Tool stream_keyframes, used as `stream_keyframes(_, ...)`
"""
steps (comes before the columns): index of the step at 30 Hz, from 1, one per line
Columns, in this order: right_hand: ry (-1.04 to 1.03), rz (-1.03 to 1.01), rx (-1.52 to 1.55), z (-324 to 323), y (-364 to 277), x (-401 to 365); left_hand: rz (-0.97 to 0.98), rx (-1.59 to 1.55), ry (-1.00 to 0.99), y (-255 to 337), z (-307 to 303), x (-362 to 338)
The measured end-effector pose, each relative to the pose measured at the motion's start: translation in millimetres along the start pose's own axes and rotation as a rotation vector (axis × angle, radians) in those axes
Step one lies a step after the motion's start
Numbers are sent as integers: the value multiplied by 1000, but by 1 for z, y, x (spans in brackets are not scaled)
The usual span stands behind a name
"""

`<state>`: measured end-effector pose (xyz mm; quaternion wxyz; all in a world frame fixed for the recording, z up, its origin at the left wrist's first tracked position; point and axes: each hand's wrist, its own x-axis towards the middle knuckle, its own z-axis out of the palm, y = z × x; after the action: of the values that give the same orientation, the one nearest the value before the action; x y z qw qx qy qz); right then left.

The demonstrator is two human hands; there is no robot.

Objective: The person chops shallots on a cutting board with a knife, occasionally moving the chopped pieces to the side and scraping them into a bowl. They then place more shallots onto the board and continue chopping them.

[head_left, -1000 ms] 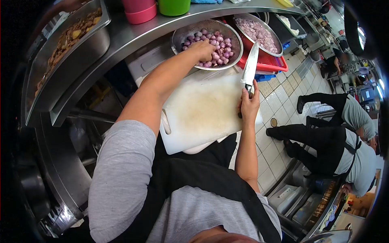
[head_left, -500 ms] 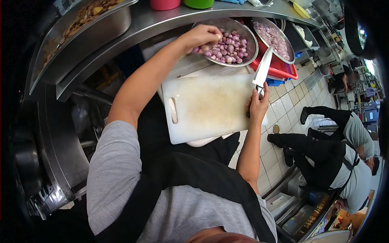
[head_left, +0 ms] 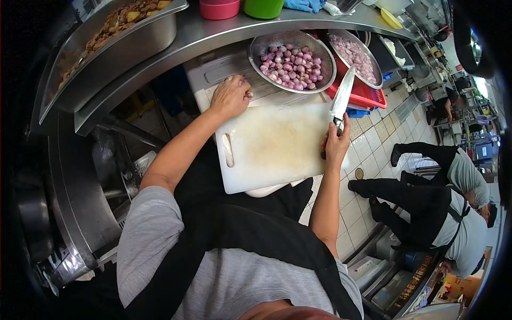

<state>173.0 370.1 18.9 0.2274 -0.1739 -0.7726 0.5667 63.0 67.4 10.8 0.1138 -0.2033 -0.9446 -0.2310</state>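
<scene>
My left hand (head_left: 231,97) is curled at the upper left corner of the white cutting board (head_left: 277,146), with a bit of purple shallot showing between its fingers. Against the board's right edge, my right hand (head_left: 336,140) grips the handle of a knife (head_left: 342,96), its broad blade pointing up and away from me. Beyond the board sits a perforated metal colander (head_left: 256,63) holding many small purple shallots (head_left: 292,66). To its right, a second metal bowl (head_left: 378,80) holds paler, peeled-looking shallots (head_left: 354,57).
A red basket (head_left: 373,98) is under the right bowl. A steel shelf (head_left: 213,33) curves across the far side, bearing pink (head_left: 219,9) and green (head_left: 263,8) containers. A deep food tray (head_left: 152,40) stands at upper left. Co-workers (head_left: 426,205) are at the right.
My left hand has come back from the colander, down and left to the board's upper left corner. My right hand still holds the knife. The view has shifted slightly.
</scene>
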Motion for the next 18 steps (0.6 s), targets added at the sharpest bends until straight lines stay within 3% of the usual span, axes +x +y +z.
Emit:
stream_keyframes(8, 0, -34, -18, -1, 3, 2, 75, -13, 87, 17, -25, 7)
stream_keyframes(10, -9, -17, 15, 0, 3, 2, 154, -330, 245, 28, -36, 29)
stream_keyframes(12, -7, -18, 10, 0, 4, 2, 177, -426, 246, 40, -40, 61)
stream_keyframes(14, -6, -32, -3, -1, 6, 2, 174, -275, -292, 43, -39, 101)
stream_keyframes(15, -9, -5, 13, -1, 1, 0, 176, -278, -288, 43, -32, 116)
stream_keyframes(17, 2, -17, 5, -1, 1, -1, 322, 15, -604, 40, -7, 141)
stream_keyframes(18, 10, -23, 1, 0, 0, -1, 324, 13, -599, 42, 6, 149)
